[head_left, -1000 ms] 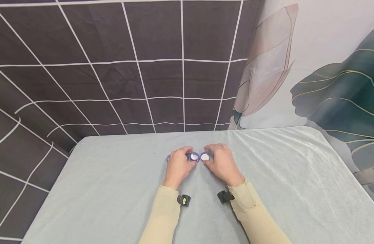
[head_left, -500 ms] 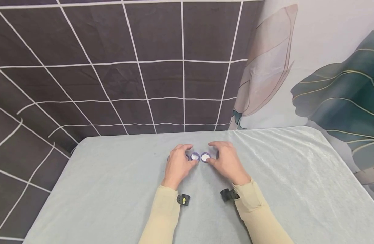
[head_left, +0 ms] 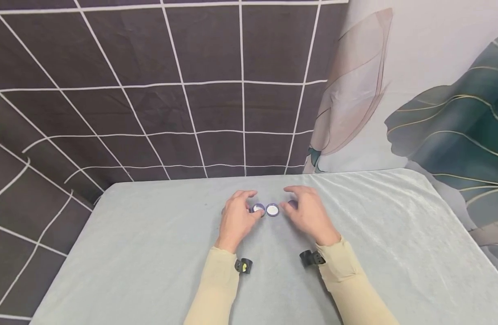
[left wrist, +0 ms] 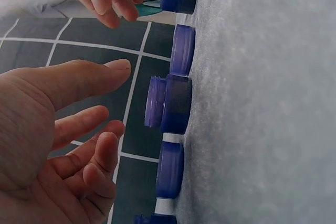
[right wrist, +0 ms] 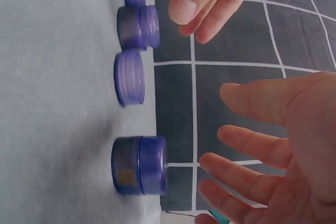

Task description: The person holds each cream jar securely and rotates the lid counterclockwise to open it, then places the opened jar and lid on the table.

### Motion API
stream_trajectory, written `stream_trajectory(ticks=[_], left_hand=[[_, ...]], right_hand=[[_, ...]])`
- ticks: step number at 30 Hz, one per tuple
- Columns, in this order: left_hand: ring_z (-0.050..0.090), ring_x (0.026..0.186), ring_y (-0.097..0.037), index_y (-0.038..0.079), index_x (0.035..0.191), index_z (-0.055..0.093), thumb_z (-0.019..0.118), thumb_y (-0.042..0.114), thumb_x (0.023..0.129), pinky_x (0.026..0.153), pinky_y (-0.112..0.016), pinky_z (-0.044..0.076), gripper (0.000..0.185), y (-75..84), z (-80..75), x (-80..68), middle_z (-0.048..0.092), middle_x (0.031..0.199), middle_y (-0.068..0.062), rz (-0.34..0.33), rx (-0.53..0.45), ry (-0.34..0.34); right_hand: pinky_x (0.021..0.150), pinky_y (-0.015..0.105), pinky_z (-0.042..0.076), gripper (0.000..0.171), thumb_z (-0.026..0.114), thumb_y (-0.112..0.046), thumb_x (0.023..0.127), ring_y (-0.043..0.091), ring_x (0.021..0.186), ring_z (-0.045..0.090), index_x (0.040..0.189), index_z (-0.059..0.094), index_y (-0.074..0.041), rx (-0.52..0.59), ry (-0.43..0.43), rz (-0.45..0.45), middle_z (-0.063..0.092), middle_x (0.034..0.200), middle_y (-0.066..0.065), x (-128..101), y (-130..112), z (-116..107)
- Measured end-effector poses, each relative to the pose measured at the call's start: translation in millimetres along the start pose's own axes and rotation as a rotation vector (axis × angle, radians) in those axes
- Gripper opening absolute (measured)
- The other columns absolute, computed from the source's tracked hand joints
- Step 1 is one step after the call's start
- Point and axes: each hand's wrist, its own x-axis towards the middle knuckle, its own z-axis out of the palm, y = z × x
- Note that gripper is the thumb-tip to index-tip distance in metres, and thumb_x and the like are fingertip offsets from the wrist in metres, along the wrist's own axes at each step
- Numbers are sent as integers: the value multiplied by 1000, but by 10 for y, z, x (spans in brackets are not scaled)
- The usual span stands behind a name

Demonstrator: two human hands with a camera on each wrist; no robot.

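Observation:
Both hands hover over a row of small purple jars and lids on the table. My left hand (head_left: pixel 236 221) is relaxed, its thumb and fingers apart beside an uncapped jar (left wrist: pixel 176 103) with a threaded neck. That jar also shows in the head view between the hands. To its right a loose lid (head_left: pixel 272 210) lies with its white inside facing up. My right hand (head_left: pixel 309 214) has its fingers spread and holds nothing; it is nearest a capped jar (right wrist: pixel 139 165). Beneath the left hand sit another lid (left wrist: pixel 170 169) and part of a further jar (left wrist: pixel 155 219), mostly hidden from the head view.
A pale grey velvety cloth covers the table (head_left: pixel 151 253). Behind it hangs a dark cloth with a white grid (head_left: pixel 204 108), and a leaf-patterned curtain (head_left: pixel 362 90) is at the right. Each wrist wears a small black camera (head_left: pixel 244 266).
My right hand has drawn back to the right from the loose lid and spread its fingers, uncovering the lid and part of the capped jar. The left hand has stayed nearly still.

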Motion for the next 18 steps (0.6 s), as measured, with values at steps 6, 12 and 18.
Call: stream_trajectory(ticks=[6, 12, 18], left_hand=[[62, 84, -16, 13, 123, 71, 86, 25, 76, 81, -41, 50, 51, 16, 6, -10, 67, 102, -3, 3, -8, 9], [63, 91, -18, 13, 123, 71, 85, 27, 77, 82, -43, 49, 50, 43, 21, -33, 68, 106, -4, 22, -20, 21], [63, 111, -24, 10, 123, 71, 85, 27, 78, 97, -40, 48, 50, 64, 63, -36, 69, 120, -5, 59, -34, 10]], right_hand=[[108, 50, 39, 40, 70, -14, 89, 41, 123, 55, 123, 65, 6, 8, -3, 44, 67, 123, 23, -39, 69, -60], [107, 53, 39, 43, 67, -16, 91, 44, 125, 54, 128, 62, 5, 21, -4, 97, 63, 128, 25, -65, 86, -134], [102, 53, 43, 42, 66, -17, 92, 43, 120, 58, 128, 62, 4, 52, 55, 154, 63, 127, 25, -101, 104, -175]])
